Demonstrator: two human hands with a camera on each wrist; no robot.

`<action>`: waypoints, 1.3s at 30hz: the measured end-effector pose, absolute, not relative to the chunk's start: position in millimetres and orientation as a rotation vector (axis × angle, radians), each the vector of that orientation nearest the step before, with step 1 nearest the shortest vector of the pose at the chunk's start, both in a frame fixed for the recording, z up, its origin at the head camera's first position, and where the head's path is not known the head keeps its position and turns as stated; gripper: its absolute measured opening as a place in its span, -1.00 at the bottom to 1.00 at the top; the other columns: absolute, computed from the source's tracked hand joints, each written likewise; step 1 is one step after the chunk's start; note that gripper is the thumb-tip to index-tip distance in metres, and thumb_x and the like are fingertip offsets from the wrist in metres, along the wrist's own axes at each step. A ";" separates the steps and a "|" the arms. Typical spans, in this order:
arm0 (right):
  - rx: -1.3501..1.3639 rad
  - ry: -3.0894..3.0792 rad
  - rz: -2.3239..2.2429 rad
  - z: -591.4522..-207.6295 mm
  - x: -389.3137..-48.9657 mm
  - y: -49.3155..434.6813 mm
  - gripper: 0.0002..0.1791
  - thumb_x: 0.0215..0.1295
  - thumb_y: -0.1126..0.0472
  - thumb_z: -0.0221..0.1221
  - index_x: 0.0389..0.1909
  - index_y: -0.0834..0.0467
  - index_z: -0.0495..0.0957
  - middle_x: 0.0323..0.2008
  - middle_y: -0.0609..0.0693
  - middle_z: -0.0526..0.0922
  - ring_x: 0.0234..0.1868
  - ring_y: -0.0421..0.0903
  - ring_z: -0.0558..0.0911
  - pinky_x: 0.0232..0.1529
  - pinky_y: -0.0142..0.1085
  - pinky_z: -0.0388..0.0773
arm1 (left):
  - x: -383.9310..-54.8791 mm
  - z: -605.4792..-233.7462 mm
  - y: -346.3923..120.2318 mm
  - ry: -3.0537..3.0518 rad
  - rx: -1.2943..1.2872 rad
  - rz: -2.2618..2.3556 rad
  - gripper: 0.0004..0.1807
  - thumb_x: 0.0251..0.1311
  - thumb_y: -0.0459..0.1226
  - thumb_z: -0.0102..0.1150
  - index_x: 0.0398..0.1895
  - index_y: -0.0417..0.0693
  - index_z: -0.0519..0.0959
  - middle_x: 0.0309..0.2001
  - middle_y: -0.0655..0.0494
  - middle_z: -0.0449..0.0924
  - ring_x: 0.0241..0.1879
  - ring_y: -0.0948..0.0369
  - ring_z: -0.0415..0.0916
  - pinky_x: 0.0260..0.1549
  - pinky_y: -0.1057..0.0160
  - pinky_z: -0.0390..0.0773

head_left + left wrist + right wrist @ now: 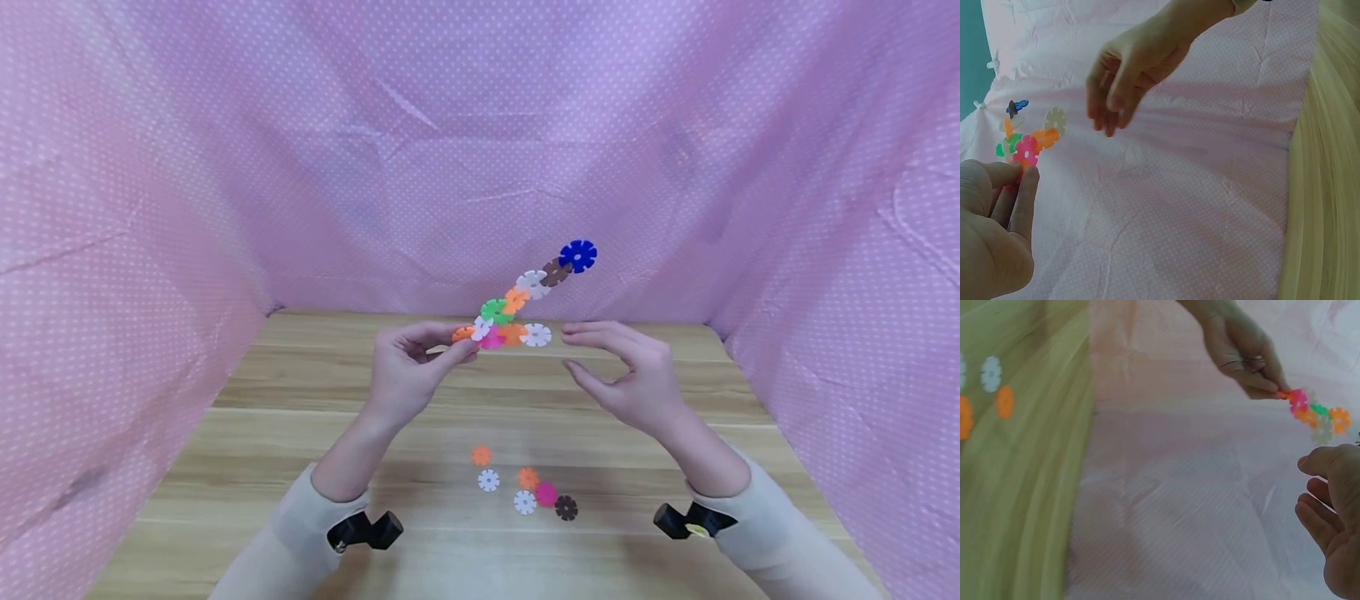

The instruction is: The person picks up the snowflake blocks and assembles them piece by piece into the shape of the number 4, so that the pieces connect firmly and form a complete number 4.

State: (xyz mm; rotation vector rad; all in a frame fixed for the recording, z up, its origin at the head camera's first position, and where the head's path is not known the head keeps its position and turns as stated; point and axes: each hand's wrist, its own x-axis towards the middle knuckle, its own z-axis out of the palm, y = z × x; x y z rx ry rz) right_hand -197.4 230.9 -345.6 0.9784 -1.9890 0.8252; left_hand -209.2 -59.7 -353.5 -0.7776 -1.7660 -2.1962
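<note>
My left hand (405, 367) pinches the orange end of a chain of interlocking notched plastic discs, held up above the table. From that end, one branch runs right through a pink disc (492, 337) and an orange one to a white disc (536, 335). A second branch slants up and away through a green disc (497, 312), an orange, a white and a brown one to a dark blue disc (578, 256) at its tip. My right hand (637, 371) is just right of the white end disc, fingers apart and holding nothing.
On the wooden table (315, 433) nearer to me lie loose discs: orange (481, 455) and white (488, 480) at left, then another orange (528, 477), white (524, 502), pink (546, 493) and dark brown (566, 507). Pink dotted cloth (480, 158) surrounds the table's back and sides.
</note>
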 end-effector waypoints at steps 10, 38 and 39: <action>0.970 -2.289 0.793 -408.4 -186.7 256.1 -0.59 -0.02 0.44 0.53 -0.09 0.11 0.79 -0.13 -0.02 0.86 -0.12 -0.03 0.83 0.16 -0.65 0.64 | -210.2 -353.7 -66.4 -1.766 -0.763 -2.189 -0.78 0.14 -0.66 0.39 -0.12 -0.62 0.68 -0.27 0.32 0.84 -0.32 0.31 0.81 -0.19 0.11 0.89; 1.137 -2.678 0.823 -486.6 -156.0 243.8 -0.71 0.15 0.35 0.51 -0.08 0.15 0.77 -0.17 -0.08 0.84 -0.17 -0.18 0.77 -0.11 -0.34 0.84 | -205.0 -357.0 -66.9 -1.780 -0.750 -2.213 -0.78 0.18 -0.61 0.40 -0.11 -0.61 0.67 -0.27 0.32 0.85 -0.32 0.30 0.83 -0.16 0.10 0.89; 1.138 -2.694 0.821 -487.0 -155.2 243.1 -0.71 0.16 0.34 0.51 -0.08 0.15 0.77 -0.16 -0.08 0.84 -0.16 -0.19 0.77 -0.09 -0.33 0.84 | -204.8 -357.3 -66.3 -1.776 -0.754 -2.217 -0.78 0.18 -0.61 0.40 -0.11 -0.61 0.67 -0.26 0.32 0.85 -0.32 0.30 0.83 -0.16 0.10 0.89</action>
